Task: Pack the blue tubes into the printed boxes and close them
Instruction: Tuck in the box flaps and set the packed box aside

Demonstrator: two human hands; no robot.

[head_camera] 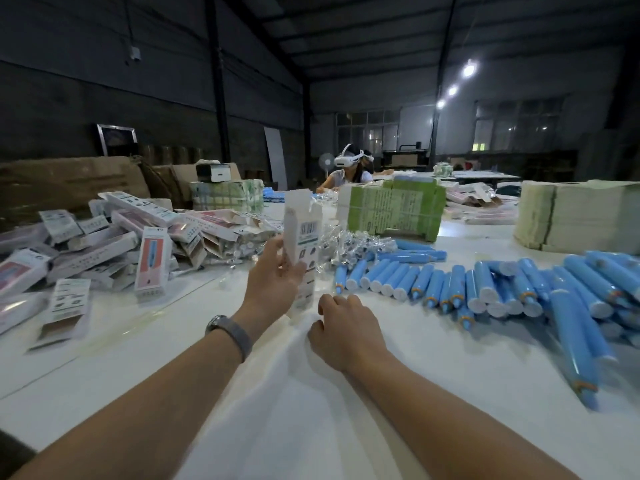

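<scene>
One printed box [302, 251] stands upright, pinched by left-hand fingers [277, 251]; right fingers [332, 301] curled, empty.

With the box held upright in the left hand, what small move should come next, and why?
Probably the right hand, holding nothing, should reach right for one blue plastic tube: the left hand grips the white printed cardboard box upright, its top flap open.
</scene>
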